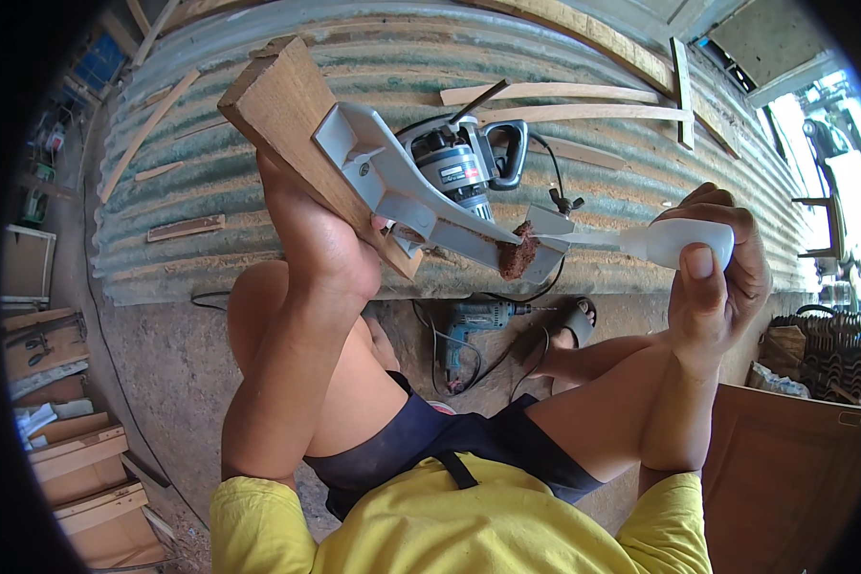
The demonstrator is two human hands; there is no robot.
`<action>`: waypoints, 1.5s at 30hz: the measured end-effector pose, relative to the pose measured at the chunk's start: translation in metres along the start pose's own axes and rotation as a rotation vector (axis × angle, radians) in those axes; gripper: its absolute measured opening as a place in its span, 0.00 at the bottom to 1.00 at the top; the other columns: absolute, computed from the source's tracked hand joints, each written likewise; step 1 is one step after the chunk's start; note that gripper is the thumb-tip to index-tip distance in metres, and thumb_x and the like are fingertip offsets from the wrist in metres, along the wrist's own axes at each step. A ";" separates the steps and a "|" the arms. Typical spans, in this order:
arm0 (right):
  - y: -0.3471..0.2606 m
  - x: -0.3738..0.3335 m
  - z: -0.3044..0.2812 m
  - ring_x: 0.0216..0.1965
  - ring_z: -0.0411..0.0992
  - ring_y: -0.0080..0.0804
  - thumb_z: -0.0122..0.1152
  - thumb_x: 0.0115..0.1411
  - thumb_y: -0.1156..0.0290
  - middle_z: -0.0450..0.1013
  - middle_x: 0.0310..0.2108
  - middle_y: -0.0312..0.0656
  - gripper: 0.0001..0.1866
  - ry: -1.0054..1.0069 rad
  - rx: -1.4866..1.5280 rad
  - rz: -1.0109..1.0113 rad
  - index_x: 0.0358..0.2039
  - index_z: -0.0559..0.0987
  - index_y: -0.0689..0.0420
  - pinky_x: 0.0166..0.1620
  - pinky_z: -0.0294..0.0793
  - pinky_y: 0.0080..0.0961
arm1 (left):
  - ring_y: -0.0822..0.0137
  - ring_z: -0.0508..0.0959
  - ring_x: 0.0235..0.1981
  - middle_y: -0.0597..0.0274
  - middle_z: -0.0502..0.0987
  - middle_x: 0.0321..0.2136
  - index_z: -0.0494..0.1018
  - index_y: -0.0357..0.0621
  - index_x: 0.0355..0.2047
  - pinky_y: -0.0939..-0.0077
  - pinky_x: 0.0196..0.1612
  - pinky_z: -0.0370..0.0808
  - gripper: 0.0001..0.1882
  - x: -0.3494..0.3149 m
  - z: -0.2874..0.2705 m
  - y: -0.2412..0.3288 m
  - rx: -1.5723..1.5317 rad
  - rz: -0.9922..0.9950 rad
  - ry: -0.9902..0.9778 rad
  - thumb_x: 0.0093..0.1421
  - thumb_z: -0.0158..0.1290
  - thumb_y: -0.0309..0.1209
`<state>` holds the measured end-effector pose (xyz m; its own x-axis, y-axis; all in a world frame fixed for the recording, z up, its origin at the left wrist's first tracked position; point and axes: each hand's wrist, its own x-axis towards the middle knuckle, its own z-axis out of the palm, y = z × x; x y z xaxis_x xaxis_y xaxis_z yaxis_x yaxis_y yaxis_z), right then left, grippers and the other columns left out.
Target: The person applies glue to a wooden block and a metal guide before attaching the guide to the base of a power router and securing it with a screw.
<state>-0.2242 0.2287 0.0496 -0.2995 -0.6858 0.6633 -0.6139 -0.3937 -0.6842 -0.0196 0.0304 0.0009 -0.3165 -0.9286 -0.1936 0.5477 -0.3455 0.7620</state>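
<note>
My left hand (306, 215) is wrapped round a thick wooden block (292, 110), its fingers mostly hidden behind the wood. A grey metal bracket (430, 222) with a curved arm is attached to the block. Near the bracket's far right end sits a clump of reddish-brown crumbly material (518, 253). My right hand (717, 277) is closed on a white squeeze bottle (674, 241), held sideways with the thumb pressed against it. Its thin nozzle points left and reaches the clump; whether it touches the clump I cannot tell.
Behind the bracket, a grey corded power tool (454, 172) with a black handle rests on a corrugated metal sheet (191, 258). Wooden strips (584, 113) lie across the sheet. A blue-green corded drill (474, 320) is on the floor between my legs; a brown wooden panel (784, 469) is at right.
</note>
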 end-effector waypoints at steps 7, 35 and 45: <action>-0.001 0.000 0.002 0.32 0.69 0.24 0.65 0.65 0.68 0.77 0.32 0.44 0.13 0.001 0.000 0.024 0.40 0.80 0.68 0.37 0.68 0.22 | 0.67 0.65 0.21 0.62 0.62 0.19 0.66 0.50 0.26 0.75 0.27 0.69 0.24 0.001 -0.004 -0.001 -0.017 0.026 -0.011 0.74 0.35 0.49; -0.007 -0.003 0.008 0.34 0.71 0.32 0.63 0.65 0.58 0.76 0.29 0.47 0.18 -0.040 -0.068 0.070 0.36 0.78 0.63 0.37 0.73 0.28 | 0.72 0.71 0.18 0.65 0.75 0.25 0.73 0.49 0.39 0.76 0.14 0.62 0.29 0.004 -0.005 0.004 -0.020 -0.134 -0.101 0.74 0.33 0.58; -0.005 -0.002 0.005 0.33 0.69 0.27 0.66 0.65 0.62 0.77 0.31 0.45 0.17 -0.026 0.014 0.053 0.38 0.80 0.66 0.37 0.68 0.25 | 0.71 0.72 0.21 0.67 0.76 0.28 0.72 0.51 0.40 0.76 0.14 0.61 0.29 0.006 -0.007 0.004 -0.032 -0.200 -0.092 0.74 0.33 0.61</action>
<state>-0.2170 0.2292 0.0496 -0.3122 -0.7212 0.6184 -0.5873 -0.3651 -0.7223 -0.0139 0.0222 -0.0020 -0.4896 -0.8257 -0.2803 0.4911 -0.5267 0.6938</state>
